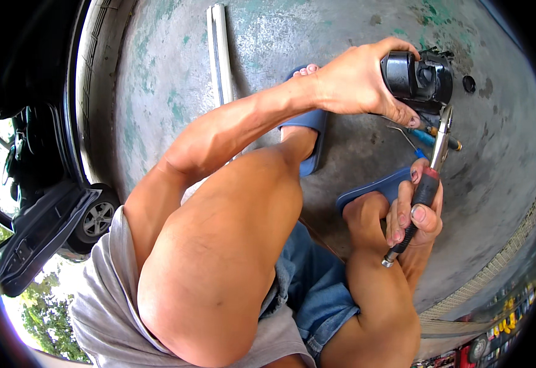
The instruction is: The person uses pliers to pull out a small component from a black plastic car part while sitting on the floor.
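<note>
The left hand [357,80] is curved wide around a black, blocky metal part [424,89] with a deep central opening, thumb along its near side and fingers over its far side, keeping it up off the floor. The right hand [418,211] is closed around a long hand tool with a black ribbed grip, a red band and a silver metal head [426,189]. The tool slants upward, its silver tip right at the lower edge of the black part; whether the two touch is hard to tell.

Just below the part, on the grey concrete floor with worn green patches [494,141], lie a thin hooked metal pick with a blue handle [418,151] and a blue-handled tool with an orange end [426,137], the latter partly hidden by the silver head. A small black ring [469,84] lies near the part, to its right.

Farther out, the person's feet rest in blue rubber sandals [375,186], and a long, pale metal bar [219,55] lies to the left of them. At the far left stands a black car [41,230] with a spoked silver wheel [98,218].
</note>
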